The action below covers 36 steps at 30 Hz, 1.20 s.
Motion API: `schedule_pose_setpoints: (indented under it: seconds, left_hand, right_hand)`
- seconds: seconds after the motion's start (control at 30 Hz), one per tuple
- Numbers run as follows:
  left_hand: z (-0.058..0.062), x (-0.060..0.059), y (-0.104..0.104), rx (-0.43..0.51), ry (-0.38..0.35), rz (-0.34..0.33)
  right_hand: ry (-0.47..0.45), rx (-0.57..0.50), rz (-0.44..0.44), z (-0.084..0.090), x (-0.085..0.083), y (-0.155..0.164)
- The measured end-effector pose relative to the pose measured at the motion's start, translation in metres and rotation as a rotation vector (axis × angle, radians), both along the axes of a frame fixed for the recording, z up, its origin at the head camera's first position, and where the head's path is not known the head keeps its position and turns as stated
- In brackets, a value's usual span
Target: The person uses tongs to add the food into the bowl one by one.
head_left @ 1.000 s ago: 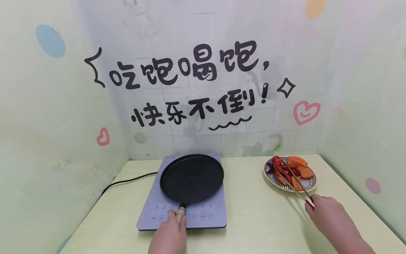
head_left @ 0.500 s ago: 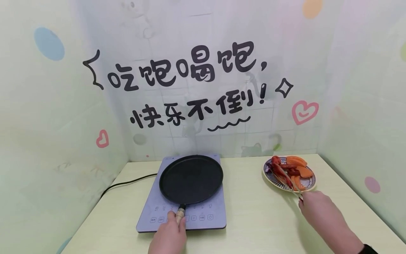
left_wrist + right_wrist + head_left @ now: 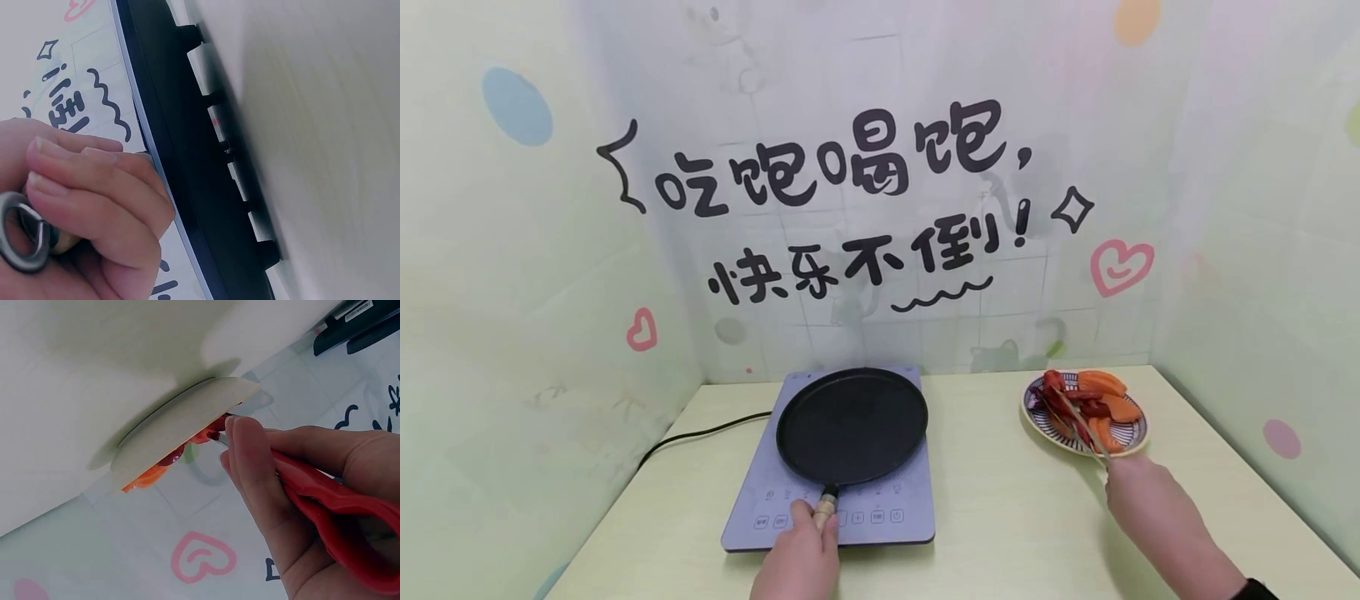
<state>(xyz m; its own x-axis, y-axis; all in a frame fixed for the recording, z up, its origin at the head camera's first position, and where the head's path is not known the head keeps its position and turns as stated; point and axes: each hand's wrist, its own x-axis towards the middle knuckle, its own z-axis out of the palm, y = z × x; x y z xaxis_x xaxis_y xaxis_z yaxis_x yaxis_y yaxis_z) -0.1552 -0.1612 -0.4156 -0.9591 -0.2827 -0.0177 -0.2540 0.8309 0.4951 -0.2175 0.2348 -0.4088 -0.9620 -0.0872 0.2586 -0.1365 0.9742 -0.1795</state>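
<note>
In the head view, a flat black pan [image 3: 852,425] rests on an induction cooker [image 3: 748,504]. My left hand [image 3: 797,560] grips the pan's wooden handle [image 3: 825,508]; the left wrist view shows curled fingers [image 3: 106,194] and the handle's metal ring [image 3: 42,244]. Over the patterned plate [image 3: 1036,429] at the right, my right hand [image 3: 1157,504] holds tongs [image 3: 1092,435] with red handles [image 3: 319,481]. Their metal arms reach among a long red piece of food [image 3: 1054,385] and orange ridged slices [image 3: 1102,382]. Whether the tips pinch the red piece is hard to tell.
A black cord [image 3: 703,427] runs left from the cooker. The pale tabletop [image 3: 985,483] lies between cooker and plate. Printed walls [image 3: 880,333] stand close behind and at both sides.
My right hand has moved slightly left and toward the plate, and the tongs' arms have come closer together. The left hand and pan have stayed in place.
</note>
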Motion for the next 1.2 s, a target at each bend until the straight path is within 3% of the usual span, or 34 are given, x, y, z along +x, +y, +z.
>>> schedule_pose_setpoints:
  seconds: [0.5, 1.2]
  left_hand:
    - [0.001, 0.001, 0.0, -0.02, -0.038, 0.013]
    - [0.0, 0.001, 0.001, -0.022, -0.033, 0.022]
  right_hand:
    - [0.118, 0.0, 0.038, -0.006, 0.003, 0.001]
    - [0.168, -0.054, 0.035, 0.006, 0.008, -0.001]
